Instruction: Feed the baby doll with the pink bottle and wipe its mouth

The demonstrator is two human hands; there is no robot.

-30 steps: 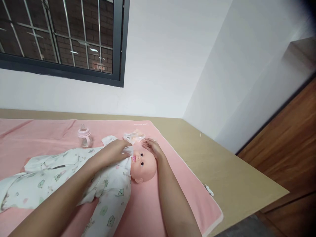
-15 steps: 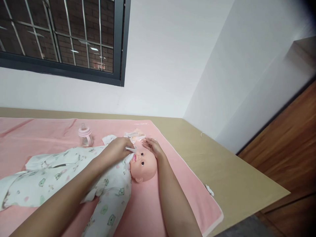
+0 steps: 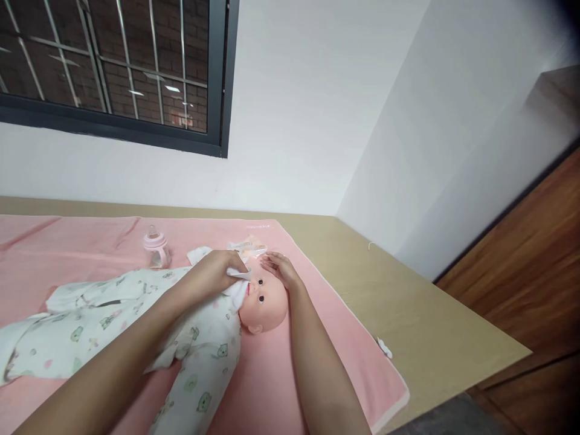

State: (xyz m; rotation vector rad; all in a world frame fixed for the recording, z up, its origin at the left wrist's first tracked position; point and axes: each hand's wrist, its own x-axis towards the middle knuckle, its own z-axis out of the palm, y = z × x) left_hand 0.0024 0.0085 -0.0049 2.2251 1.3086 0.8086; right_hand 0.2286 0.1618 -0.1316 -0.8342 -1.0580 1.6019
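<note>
A bald baby doll lies on its back, its head to the right, dressed in a white outfit with green bear prints. My left hand is closed on a white cloth, held over the doll's mouth and chin; part of the cloth is hidden by my fingers. Against the far side of the doll's head rests my right hand, its fingers stretched out and holding nothing. Just beyond both hands lies a clear plastic packet with some orange on it.
A pink baby bottle stands behind the doll's body. Under everything spreads a pink blanket on a tan surface. A small white crumpled piece lies at the blanket's right edge. White walls and a barred window are behind.
My left hand has shifted slightly with the white cloth, and more of the cloth shows by the doll's chin. My right hand stays at the head.
</note>
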